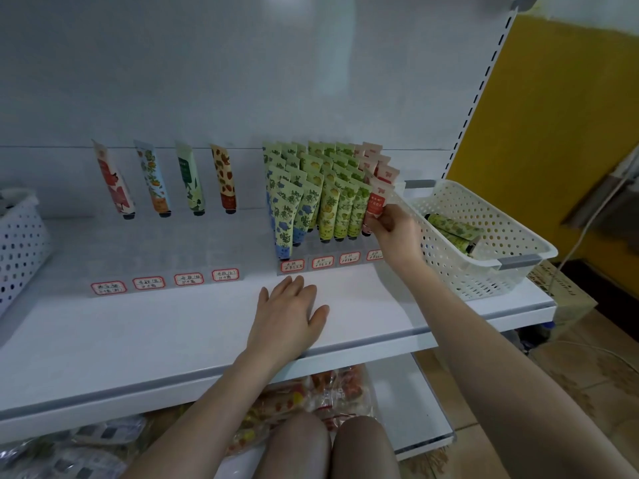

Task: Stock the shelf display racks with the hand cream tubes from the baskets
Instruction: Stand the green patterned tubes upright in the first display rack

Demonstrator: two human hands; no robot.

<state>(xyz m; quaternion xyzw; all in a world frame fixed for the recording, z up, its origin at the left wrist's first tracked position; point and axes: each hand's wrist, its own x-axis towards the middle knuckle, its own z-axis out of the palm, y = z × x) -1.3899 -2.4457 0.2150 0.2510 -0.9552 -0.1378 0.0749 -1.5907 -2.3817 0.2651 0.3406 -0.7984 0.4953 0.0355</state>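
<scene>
Right hand (394, 226) pinches a red tube (378, 200), cap down, at the near end of the rightmost row in the right rack (323, 262); likely seating it behind its matching label. Left hand (287, 312) lies flat on the shelf (155, 333), fingers spread, holding nothing; probably a brace. The basket (449, 271) at far right holds a few green tubes (449, 228). Left rack (188, 280): one tube per row.

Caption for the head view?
Right hand holds a red tube at the rack; left hand rests on the shelf.
</scene>
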